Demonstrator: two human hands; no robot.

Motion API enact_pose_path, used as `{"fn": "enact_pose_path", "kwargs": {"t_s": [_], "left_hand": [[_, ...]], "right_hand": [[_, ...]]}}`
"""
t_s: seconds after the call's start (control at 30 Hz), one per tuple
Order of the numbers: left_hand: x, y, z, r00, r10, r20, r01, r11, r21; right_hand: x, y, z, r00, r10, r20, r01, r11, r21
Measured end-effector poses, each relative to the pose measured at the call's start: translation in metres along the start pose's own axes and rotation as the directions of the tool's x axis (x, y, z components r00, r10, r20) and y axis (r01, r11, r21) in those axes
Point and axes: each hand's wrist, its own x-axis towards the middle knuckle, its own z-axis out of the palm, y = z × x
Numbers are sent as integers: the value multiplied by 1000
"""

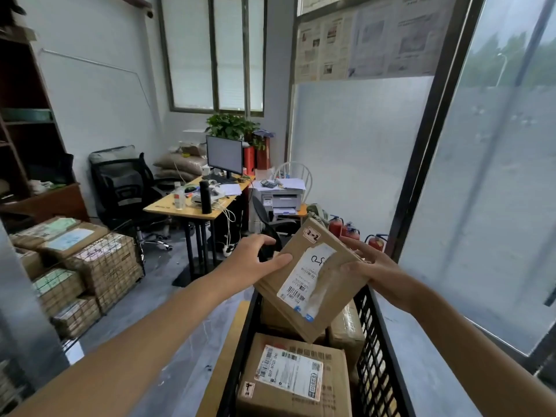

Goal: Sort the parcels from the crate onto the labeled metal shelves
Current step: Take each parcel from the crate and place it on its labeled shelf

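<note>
**Flat carton held above the black crate, a hand on each side**

Frosted glass panels (496, 206) in dark metal frames fill the right side, smooth and milky. Below the arms stands the crate (376, 356), black plastic with lattice walls, long and deep. To the left, a wire cage (120, 266) holds stacked brown cartons with pale labels. Farther back is a yellow wooden tabletop (162, 207) on dark legs, littered with papers and white cables. On it stand a flat monitor (224, 155) and a tall black flask (205, 196). A black mesh office chair (123, 188) stands beside it, and a grey printer (281, 200) lies just beyond. Red fire extinguishers (335, 225) stand on the floor against the glass, behind the lifted box.

The held parcel (310, 278) is a thin, flat, square cardboard box. It is in the air over the far end of the crate, turned diamond-wise with its lowest corner dipping inside the walls. The left hand (252, 260) has its grip clamped on the left edge, thumb lying across the top face. The right hand (370, 266) pinches the right edge, thumb on top and fingers behind.

A white shipping label with barcodes and a black scrawl covers the face, crossed by a wrinkled strip of clear tape. A small sticker (312, 235) at the top corner reads "2-2". Beneath it in the crate lies a second parcel (294, 377), a thicker carton with its own white label.
</note>
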Motion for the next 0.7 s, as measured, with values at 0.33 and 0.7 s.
{"fn": "enact_pose_path", "kwargs": {"t_s": [0.33, 0.7], "left_hand": [[-61, 10, -10, 980, -196, -20, 179, 930, -319], [-184, 37, 37, 823, -550, -141, 440, 776, -452]], "right_hand": [[7, -3, 24, 982, -89, 166, 34, 951, 308], [-46, 38, 75, 918, 44, 394, -172, 939, 297]]}}
